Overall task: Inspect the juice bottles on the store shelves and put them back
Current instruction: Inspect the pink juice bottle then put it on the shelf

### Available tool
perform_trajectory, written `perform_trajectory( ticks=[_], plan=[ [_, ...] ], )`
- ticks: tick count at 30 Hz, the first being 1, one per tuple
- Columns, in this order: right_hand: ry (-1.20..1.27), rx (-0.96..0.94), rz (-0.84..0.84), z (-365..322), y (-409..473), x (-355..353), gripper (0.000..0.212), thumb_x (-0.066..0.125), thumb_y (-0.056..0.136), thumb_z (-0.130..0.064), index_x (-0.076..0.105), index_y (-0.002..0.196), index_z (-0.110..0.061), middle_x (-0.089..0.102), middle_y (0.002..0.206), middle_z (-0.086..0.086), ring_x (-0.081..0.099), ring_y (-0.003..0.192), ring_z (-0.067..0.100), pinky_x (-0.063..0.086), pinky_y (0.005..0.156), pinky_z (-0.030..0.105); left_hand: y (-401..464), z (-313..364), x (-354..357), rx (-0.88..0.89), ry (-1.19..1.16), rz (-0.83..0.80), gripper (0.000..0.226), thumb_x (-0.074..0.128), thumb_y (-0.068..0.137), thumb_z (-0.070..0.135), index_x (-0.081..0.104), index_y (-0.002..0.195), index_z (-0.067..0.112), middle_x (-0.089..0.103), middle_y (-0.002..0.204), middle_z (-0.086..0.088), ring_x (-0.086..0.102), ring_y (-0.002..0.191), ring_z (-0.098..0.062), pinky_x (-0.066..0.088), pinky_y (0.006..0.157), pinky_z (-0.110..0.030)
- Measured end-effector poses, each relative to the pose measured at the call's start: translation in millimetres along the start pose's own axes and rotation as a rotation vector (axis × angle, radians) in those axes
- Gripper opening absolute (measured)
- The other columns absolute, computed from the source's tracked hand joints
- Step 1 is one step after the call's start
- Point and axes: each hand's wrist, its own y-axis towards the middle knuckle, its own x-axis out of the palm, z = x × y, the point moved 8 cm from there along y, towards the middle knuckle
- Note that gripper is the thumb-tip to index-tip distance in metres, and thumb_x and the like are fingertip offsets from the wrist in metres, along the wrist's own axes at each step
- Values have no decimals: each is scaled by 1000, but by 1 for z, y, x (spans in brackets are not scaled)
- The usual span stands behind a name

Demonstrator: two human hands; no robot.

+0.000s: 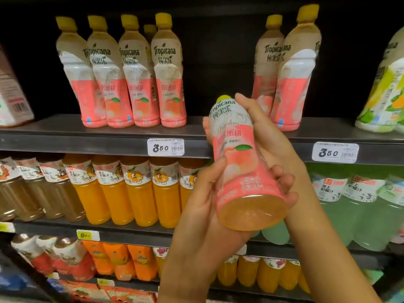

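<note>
I hold a pink peach Tropicana bottle (238,154) tilted in front of the shelves, its base toward me and its yellow cap pointing up and away. My left hand (203,200) grips its lower part from the left. My right hand (269,138) wraps around it from behind and the right, fingers showing at the top and under the base. On the top shelf (87,138), several matching peach bottles (131,73) stand to the left. Two more peach bottles (286,68) stand to the right. A bare gap lies on the shelf between the two groups.
Orange juice bottles (140,189) fill the middle shelf, with brown drink bottles (26,189) to the left and pale green ones (354,206) to the right. A green-labelled bottle (384,88) stands at the top right. Price tags (165,147) hang on the shelf edge.
</note>
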Motion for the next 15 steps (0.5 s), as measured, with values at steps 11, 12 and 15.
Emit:
perform_trajectory(
  ticks=[11,12,15],
  plan=[
    [-417,-548,22,-61,-16,4,25,57,90,-27,62,105,-7,71,89,8,68,89,25,56,83,40,-7,25,-56,75,948,291,45,67,71,51,63,112,32,72,109,-2,67,105,-18,54,86,-34],
    [-434,-559,10,-58,-17,5,27,57,89,-28,61,107,-8,70,92,9,68,92,26,55,85,43,-6,24,-56,93,982,280,43,68,70,51,64,109,33,72,107,-1,68,102,-16,56,80,-28],
    [-524,-562,15,-50,-16,3,33,58,87,-33,57,112,-12,68,96,7,65,95,26,55,86,48,-2,20,-61,183,1022,302,46,74,64,46,63,107,31,73,103,2,69,97,-13,55,74,-20]
  ],
)
